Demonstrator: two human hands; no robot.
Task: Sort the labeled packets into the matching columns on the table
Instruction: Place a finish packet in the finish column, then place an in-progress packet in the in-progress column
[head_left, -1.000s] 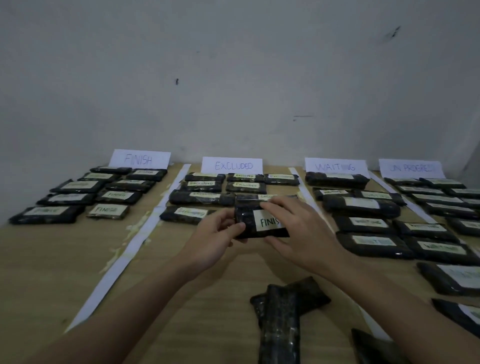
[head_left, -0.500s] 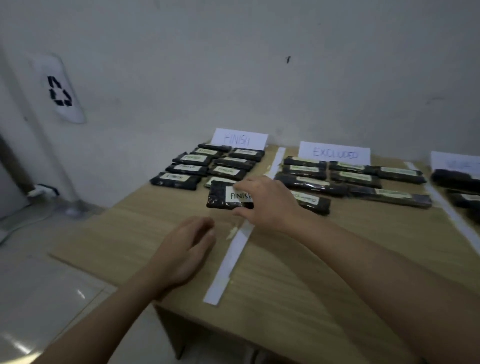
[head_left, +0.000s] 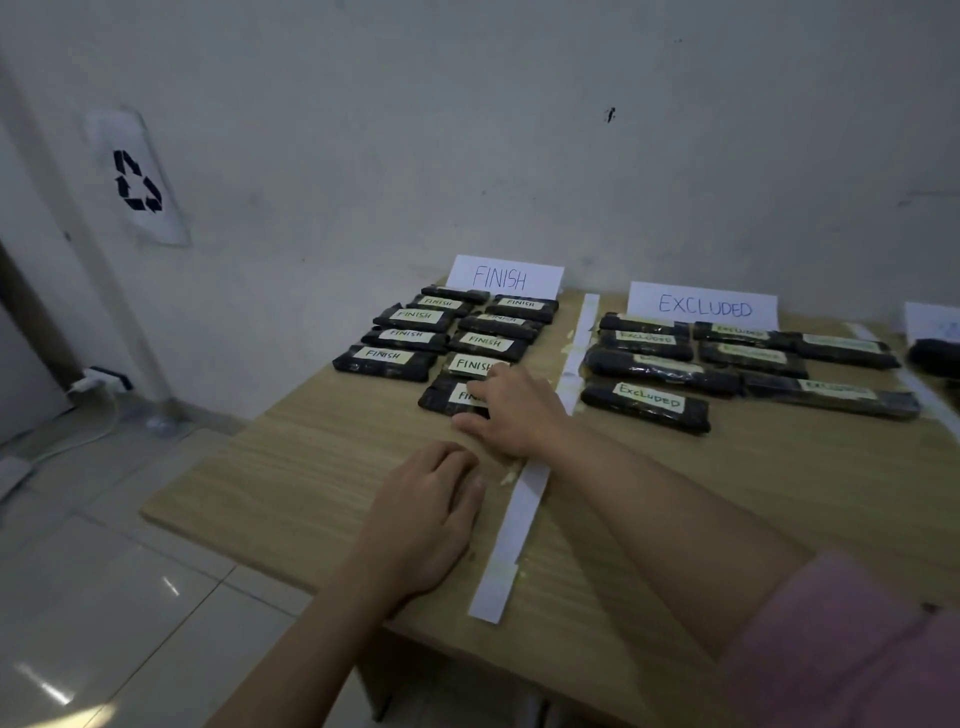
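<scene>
A person's right hand (head_left: 511, 410) rests on a black packet labelled FINISH (head_left: 451, 398) at the near end of the FINISH column on a wooden table (head_left: 311, 467). The packet lies flat, its long axis running left to right across the column, parallel to the packets behind it; its left end sticks out beyond the fingertips, while its right half and most of its label are hidden under the fingers. The fingers (head_left: 480, 387) lie loosely spread over the packet's top and the thumb sits at its near edge, so the hand grips it lightly from above.

The left hand (head_left: 426, 519) lies palm down on the bare wood just nearer than the right thumb, fingers together, relaxed and holding nothing.

Just beyond the right fingertips sits another FINISH packet (head_left: 475, 365), with more ranged in two rows up to the white FINISH card (head_left: 505, 278) standing against the wall. A white paper strip (head_left: 535, 483) runs under the right wrist toward the wall, dividing this column from the one to the right of the hand, where long dark packets lie below an EXCLUDED card (head_left: 702, 306); the nearest of them, an EXCLUDED packet (head_left: 644, 406), lies crosswise and slightly slanted. A recycling sign (head_left: 137, 179) hangs on the wall at left.
</scene>
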